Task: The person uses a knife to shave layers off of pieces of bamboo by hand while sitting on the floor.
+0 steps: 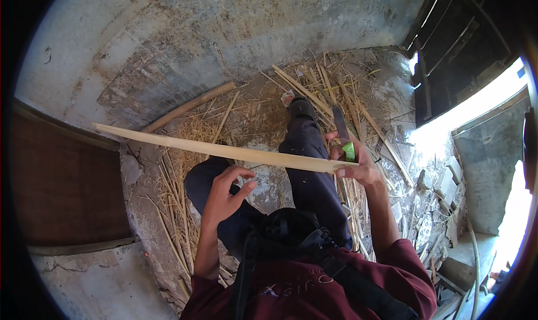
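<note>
A long pale split-bamboo strip (224, 151) stretches across in front of me, its far end reaching out to the left. My right hand (358, 166) grips the strip's right end between thumb and fingers. The same hand also holds a knife (340, 124) with a green handle, its dark blade pointing up and away from me. Below the middle of the strip is my left hand (227, 194), apart from it, fingers loosely curved with a gap between thumb and forefinger and nothing in them.
Straw-like shavings and thin strips (185, 225) litter the floor around my legs. A thick round pole (190, 106) lies along the stained wall (224, 29). More long strips (358, 115) lie ahead to the right. Broken blocks (446, 185) are piled at the right, near a bright opening.
</note>
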The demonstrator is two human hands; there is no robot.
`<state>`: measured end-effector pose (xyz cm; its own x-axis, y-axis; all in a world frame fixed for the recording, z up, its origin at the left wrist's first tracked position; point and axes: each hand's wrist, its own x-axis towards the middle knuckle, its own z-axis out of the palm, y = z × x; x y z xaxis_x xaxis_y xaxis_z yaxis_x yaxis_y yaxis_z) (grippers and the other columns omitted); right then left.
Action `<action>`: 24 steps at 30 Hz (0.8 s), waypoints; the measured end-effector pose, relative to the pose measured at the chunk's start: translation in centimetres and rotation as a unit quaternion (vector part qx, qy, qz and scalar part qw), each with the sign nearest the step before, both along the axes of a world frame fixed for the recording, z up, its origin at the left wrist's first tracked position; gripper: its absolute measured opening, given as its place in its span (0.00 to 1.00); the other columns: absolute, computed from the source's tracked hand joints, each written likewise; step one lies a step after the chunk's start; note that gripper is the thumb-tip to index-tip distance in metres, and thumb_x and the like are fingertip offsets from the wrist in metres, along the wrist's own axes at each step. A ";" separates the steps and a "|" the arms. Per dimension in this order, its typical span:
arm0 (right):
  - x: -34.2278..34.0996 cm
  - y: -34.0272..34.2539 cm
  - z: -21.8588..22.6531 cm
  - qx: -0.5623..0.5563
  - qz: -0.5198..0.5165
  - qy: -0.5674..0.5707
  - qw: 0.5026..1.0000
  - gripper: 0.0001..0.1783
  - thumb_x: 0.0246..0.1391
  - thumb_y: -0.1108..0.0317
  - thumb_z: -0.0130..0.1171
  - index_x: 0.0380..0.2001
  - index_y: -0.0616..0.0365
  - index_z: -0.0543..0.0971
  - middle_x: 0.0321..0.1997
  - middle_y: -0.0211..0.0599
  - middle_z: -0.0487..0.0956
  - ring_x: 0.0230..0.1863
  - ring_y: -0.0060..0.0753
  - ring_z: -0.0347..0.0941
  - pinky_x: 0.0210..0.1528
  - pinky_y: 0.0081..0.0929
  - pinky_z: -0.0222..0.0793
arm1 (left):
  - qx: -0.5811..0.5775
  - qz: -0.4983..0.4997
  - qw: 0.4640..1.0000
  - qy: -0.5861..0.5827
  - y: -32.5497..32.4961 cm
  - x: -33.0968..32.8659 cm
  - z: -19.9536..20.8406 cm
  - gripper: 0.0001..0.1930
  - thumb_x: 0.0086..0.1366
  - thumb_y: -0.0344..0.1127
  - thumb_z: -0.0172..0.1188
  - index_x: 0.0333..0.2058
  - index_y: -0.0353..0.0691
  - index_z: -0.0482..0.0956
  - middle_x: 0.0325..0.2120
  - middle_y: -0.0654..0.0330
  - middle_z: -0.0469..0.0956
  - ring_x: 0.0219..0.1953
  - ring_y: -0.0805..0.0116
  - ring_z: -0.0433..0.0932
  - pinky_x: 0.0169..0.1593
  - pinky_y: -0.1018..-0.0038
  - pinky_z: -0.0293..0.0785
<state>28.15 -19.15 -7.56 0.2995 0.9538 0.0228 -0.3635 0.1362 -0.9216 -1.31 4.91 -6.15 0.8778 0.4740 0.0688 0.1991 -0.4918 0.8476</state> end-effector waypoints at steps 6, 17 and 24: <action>1.3 0.4 -1.4 -0.021 -0.031 -0.035 0.999 0.45 0.51 0.70 0.73 0.72 0.62 0.67 0.31 0.26 0.78 0.30 0.17 0.73 0.30 0.17 0.58 | 0.063 0.079 0.995 -0.027 0.6 -0.4 2.1 0.11 0.63 0.35 0.77 0.34 0.37 0.83 0.28 0.59 0.81 0.33 0.62 0.81 0.44 0.66 0.77; 1.7 0.6 -3.9 -0.073 -0.038 -0.090 0.993 0.37 0.58 0.68 0.71 0.69 0.58 0.71 0.29 0.23 0.76 0.28 0.14 0.69 0.28 0.18 0.53 | 0.273 0.072 0.959 0.025 1.9 1.2 0.2 0.32 0.58 0.43 0.82 0.58 0.44 0.78 0.57 0.53 0.76 0.59 0.50 0.74 0.65 0.54 0.66; 3.2 -0.9 -5.2 -0.049 -0.093 -0.030 0.994 0.39 0.57 0.63 0.71 0.70 0.60 0.70 0.27 0.21 0.71 0.27 0.14 0.64 0.28 0.19 0.50 | 0.340 0.126 0.930 0.060 4.1 0.7 -1.6 0.43 0.60 0.52 0.79 0.70 0.48 0.71 0.74 0.51 0.64 0.77 0.45 0.59 0.79 0.44 0.46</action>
